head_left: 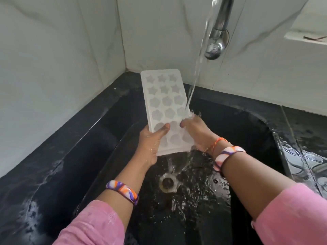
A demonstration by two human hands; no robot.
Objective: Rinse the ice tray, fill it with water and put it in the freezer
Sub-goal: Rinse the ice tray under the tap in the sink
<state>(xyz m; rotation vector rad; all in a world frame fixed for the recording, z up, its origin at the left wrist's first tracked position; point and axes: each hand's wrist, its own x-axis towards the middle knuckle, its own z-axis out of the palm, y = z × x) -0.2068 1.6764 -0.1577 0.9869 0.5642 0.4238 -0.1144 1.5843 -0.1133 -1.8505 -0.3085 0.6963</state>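
Ice tray held over the black sink under a running tap. The white tray, with star-shaped cells, is tilted: its long axis runs away from the person, far end raised toward the wall corner, near end low above the drain. Both hands grip the near end only. The left hand clasps the left long edge, thumb across the cell face; the right hand clasps the right long edge, fingers mostly hidden behind the tray. The water stream falls just beside the tray's right edge and strikes at the right hand, not the cells; runoff spills from the near end into the basin. The governing relation is lateral: the stream lies to the right of the tray, on the right hand's side, so rinsing or filling the cells would appear to require shifting the tray rightward and, for filling, levelling its long axis. Each wrist carries a patterned bangle.
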